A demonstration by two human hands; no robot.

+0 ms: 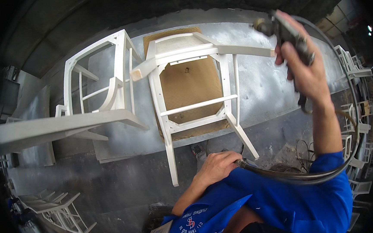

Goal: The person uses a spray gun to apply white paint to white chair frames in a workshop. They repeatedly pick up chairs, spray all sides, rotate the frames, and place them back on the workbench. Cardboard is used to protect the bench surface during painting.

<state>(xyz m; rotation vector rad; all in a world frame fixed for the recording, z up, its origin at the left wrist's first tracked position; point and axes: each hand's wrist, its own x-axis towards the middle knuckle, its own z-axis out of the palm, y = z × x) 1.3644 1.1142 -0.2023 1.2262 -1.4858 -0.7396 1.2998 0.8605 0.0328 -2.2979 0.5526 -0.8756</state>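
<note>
My right hand is raised at the upper right, its fingers wrapped round a dark spray gun whose nozzle points left. Low in the middle, close to my body, my left hand grips a dark hose that runs on to the right and curves up along my right arm. Ahead of me a white chair frame without a seat lies tipped over, two of its legs toward me. Its upper right leg end comes close to the spray gun. Neither hand touches the chair.
Under the chair frame is a brown board on a grey, paint-dusted table. Another white chair frame stands at the left. More white chairs sit on the floor at lower left and along the right. Loose cables lie near my right side.
</note>
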